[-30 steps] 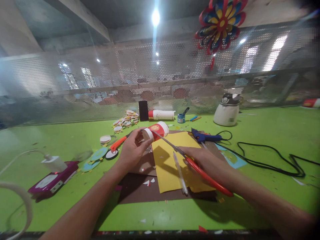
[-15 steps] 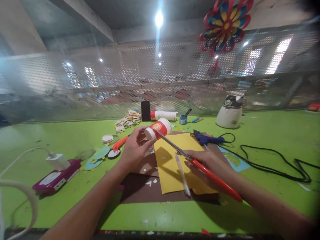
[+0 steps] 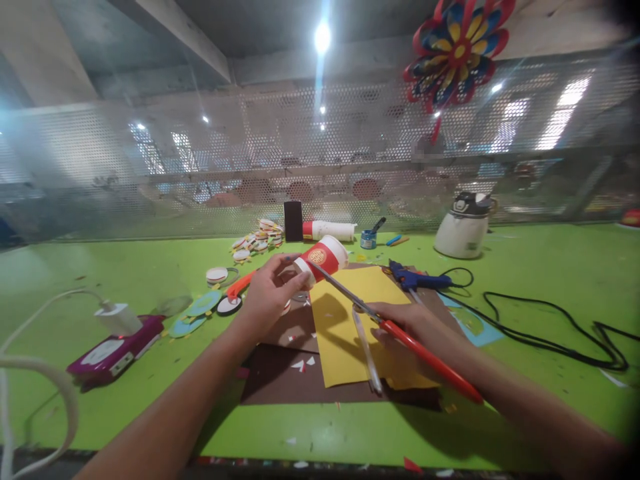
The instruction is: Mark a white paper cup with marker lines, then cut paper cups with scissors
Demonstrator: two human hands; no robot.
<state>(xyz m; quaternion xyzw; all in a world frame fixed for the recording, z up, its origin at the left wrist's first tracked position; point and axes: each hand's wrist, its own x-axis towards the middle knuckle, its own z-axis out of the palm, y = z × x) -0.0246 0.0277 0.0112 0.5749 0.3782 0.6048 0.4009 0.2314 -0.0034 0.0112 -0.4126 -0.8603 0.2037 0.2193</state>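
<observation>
A red and white paper cup (image 3: pixel 327 256) lies tilted in my left hand (image 3: pixel 273 287), whose fingers and thumb are closed round its left end. My right hand (image 3: pixel 407 327) grips long-bladed scissors (image 3: pixel 420 353) with red handles. Their blade tips meet the cup's red side near the gold emblem; whether they pierce it I cannot tell. A clear pen (image 3: pixel 367 357) shows just below my right fingers. Beneath both hands are a yellow sheet (image 3: pixel 340 333) and dark brown sheets (image 3: pixel 270 380), with small white paper scraps on the brown.
A blue glue gun (image 3: pixel 417 277) with a black cord lies at right, before a white kettle (image 3: pixel 463 227). At left are a purple power strip (image 3: pixel 117 353), an orange-handled tool (image 3: pixel 240 285) and paper rings (image 3: pixel 203 305). Behind stand a dark phone-like slab (image 3: pixel 293 221), stacked cups (image 3: pixel 333 231) and a blue jar (image 3: pixel 369 239).
The whole view has shifted slightly. Both hands keep their hold, and the cup and scissors stay in nearly the same position against each other.
</observation>
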